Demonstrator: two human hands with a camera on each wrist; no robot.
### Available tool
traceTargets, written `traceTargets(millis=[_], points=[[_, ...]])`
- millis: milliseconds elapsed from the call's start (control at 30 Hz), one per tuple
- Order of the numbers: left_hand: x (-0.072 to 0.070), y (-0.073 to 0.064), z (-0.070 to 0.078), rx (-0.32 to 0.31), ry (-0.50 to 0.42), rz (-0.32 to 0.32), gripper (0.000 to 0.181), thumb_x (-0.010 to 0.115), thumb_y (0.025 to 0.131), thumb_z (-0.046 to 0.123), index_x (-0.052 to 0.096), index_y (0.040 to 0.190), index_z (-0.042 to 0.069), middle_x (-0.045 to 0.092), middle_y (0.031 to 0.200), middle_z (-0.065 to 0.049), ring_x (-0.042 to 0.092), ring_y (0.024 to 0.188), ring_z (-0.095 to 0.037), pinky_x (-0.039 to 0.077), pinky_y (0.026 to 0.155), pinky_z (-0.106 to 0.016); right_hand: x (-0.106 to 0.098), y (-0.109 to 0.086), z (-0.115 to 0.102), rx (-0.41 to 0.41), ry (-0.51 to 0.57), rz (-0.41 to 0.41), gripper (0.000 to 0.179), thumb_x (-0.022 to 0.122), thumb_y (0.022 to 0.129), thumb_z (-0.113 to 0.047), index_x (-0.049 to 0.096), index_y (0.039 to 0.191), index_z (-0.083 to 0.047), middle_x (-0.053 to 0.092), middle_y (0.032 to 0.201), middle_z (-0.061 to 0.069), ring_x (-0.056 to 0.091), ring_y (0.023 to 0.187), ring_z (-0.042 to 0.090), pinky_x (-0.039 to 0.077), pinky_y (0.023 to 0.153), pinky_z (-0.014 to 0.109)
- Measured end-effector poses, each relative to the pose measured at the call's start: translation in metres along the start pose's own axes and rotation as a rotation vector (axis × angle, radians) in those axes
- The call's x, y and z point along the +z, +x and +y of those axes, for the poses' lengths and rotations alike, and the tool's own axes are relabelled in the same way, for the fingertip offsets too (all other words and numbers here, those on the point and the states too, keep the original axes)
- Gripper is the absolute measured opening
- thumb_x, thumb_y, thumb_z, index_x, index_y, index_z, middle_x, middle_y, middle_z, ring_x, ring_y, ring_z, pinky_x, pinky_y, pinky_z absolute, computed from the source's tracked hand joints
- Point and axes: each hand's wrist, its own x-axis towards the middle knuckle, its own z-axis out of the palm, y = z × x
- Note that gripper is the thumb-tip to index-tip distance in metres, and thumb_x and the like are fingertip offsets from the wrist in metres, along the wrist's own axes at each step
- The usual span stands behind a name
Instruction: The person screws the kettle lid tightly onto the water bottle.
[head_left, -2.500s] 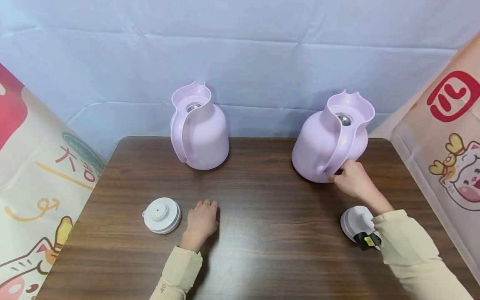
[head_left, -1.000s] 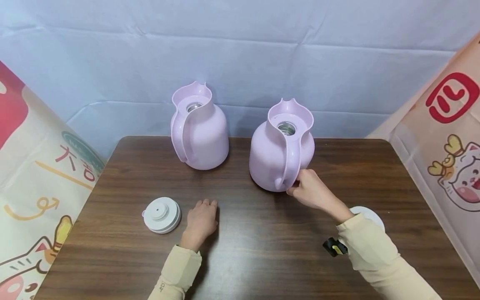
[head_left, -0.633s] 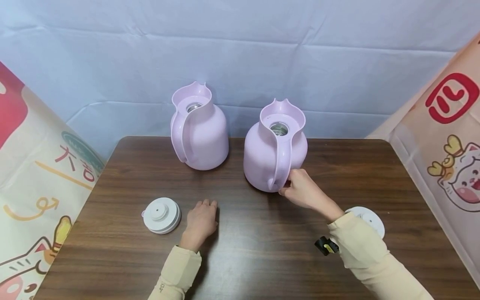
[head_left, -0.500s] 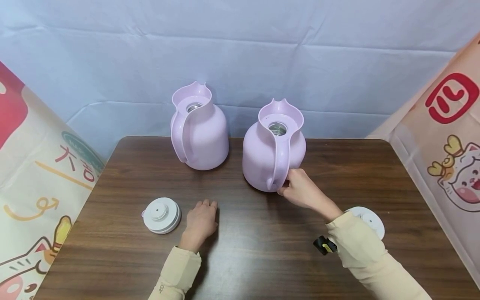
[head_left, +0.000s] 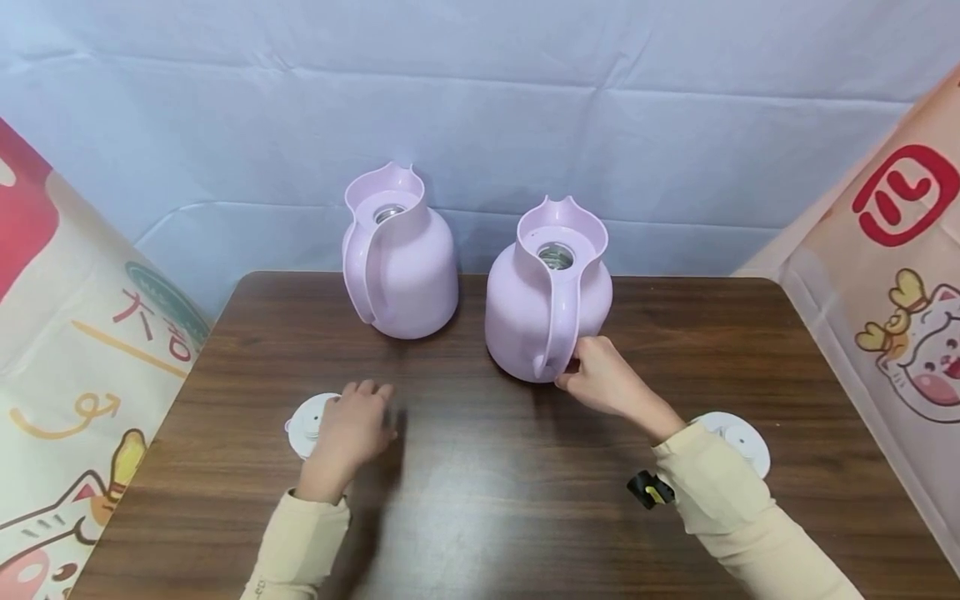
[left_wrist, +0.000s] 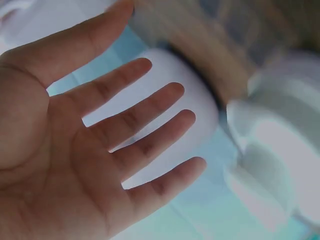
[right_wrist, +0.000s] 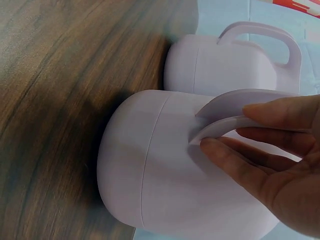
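Observation:
Two lilac thermos jugs stand upright with uncovered mouths at the back of the table. My right hand [head_left: 603,379] grips the lower handle of the right jug [head_left: 525,312]; in the right wrist view thumb and fingers [right_wrist: 227,160] pinch that handle. The left jug [head_left: 416,271] stands a short gap away, its handle toward the left front. My left hand [head_left: 348,429] is raised above the table, partly covering a white round lid [head_left: 306,423]. Its fingers [left_wrist: 145,140] are spread and hold nothing. Another white lid [head_left: 742,442] lies partly behind the right sleeve.
The brown wooden table [head_left: 480,467] reaches back to a pale blue cloth [head_left: 480,125]. Printed cartoon panels flank it on the left and right. A black wrist strap piece [head_left: 647,490] shows beside the right cuff.
The right jug slid left toward the other jug in my right hand's grip, then came to rest. My left hand has just lifted and moved left toward the left lid.

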Motion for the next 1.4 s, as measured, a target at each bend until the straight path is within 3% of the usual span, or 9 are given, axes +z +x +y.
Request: traceTargets(millis=[200,400,633,833,1100,1400], points=[[-0.026,-0.010,-0.026,-0.051,-0.024,-0.049,0.057,0.074,0.071,0.022,0.054,0.121,0.002,0.053,0.112,-0.023,0.047,0.103,-0.043,0.043,0.072,-0.056,-0.001,0.000,0.000,0.000,0.004,-0.007,0.008,0.060,0.062,0.003,0.056,0.064,-0.004,0.051,0.058,0.000,0.042,0.055,0.016,0.038,0.053,0.031],[-0.036,-0.013,-0.044,-0.074,-0.085,-0.109,0.062,0.074,0.073,0.020,0.049,0.125,-0.002,0.046,0.120,-0.032,0.041,0.108,-0.051,0.042,0.076,-0.057,0.000,0.000,0.000,-0.006,0.004,-0.006,0.008,0.060,0.062,0.004,0.056,0.065,-0.003,0.050,0.059,0.000,0.042,0.055,0.016,0.037,0.052,0.031],[-0.032,-0.012,-0.055,-0.074,-0.125,-0.162,0.068,0.077,0.068,0.020,0.048,0.125,-0.005,0.041,0.121,-0.037,0.040,0.105,-0.058,0.040,0.076,-0.060,0.001,0.000,0.000,-0.003,0.007,-0.009,0.010,0.060,0.062,0.005,0.056,0.063,-0.003,0.049,0.057,-0.001,0.041,0.055,0.015,0.037,0.052,0.030],[-0.023,-0.010,-0.060,-0.088,-0.156,-0.201,0.072,0.078,0.062,0.016,0.048,0.125,0.000,0.043,0.114,-0.035,0.046,0.093,-0.054,0.043,0.069,-0.057,0.000,0.000,0.000,-0.002,0.010,-0.009,0.010,0.060,0.063,0.005,0.056,0.064,-0.003,0.050,0.058,0.002,0.042,0.055,0.016,0.037,0.052,0.030],[-0.016,-0.006,-0.060,-0.066,-0.166,-0.227,0.072,0.081,0.058,0.011,0.050,0.122,-0.001,0.046,0.105,-0.033,0.048,0.086,-0.053,0.044,0.067,-0.055,0.000,-0.001,0.001,-0.023,0.011,0.010,0.011,0.061,0.062,0.005,0.056,0.065,-0.005,0.051,0.059,0.000,0.044,0.055,0.015,0.039,0.053,0.030],[-0.009,-0.004,-0.060,-0.093,-0.179,-0.226,0.073,0.081,0.054,0.008,0.051,0.120,-0.002,0.045,0.105,-0.033,0.046,0.084,-0.052,0.044,0.065,-0.053,0.002,0.000,0.002,-0.021,0.017,0.014,0.010,0.061,0.062,0.004,0.057,0.064,-0.005,0.051,0.059,-0.001,0.044,0.056,0.015,0.039,0.053,0.030]])
